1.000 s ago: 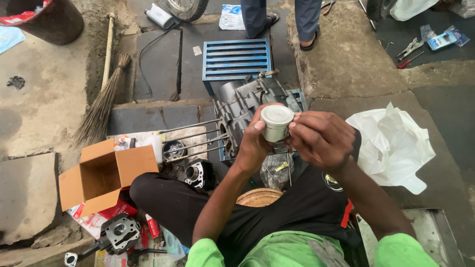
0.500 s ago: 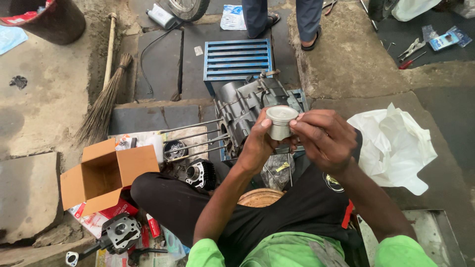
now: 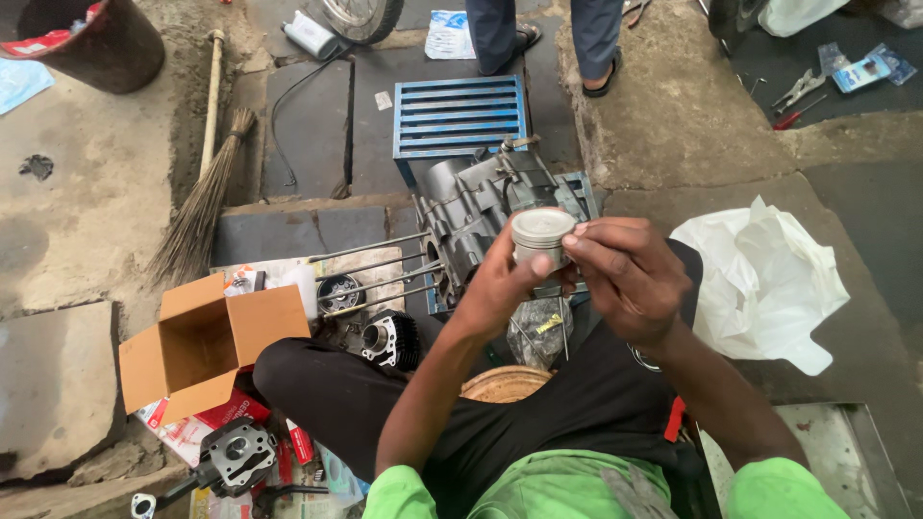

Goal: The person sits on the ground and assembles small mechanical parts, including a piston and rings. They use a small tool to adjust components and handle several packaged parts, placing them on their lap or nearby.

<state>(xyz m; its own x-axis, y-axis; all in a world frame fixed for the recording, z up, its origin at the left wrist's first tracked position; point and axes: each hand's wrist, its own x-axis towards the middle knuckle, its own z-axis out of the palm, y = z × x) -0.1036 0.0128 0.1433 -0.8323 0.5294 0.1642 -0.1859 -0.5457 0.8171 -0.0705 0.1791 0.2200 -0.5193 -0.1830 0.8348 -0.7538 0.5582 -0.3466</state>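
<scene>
While the left hand (image 3: 500, 284) still grips the piston (image 3: 541, 238), the right hand (image 3: 625, 274) has shifted its pinching fingertips onto the crown's rim, above the engine block (image 3: 481, 207).

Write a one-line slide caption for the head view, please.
Both hands, left hand and right hand, hold a metal piston above a stripped engine block, beside an open cardboard box.

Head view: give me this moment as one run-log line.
left hand: holds round silver metal piston | right hand: fingertips on piston rim | below: grey engine block with long studs | left: open brown cardboard box
</scene>
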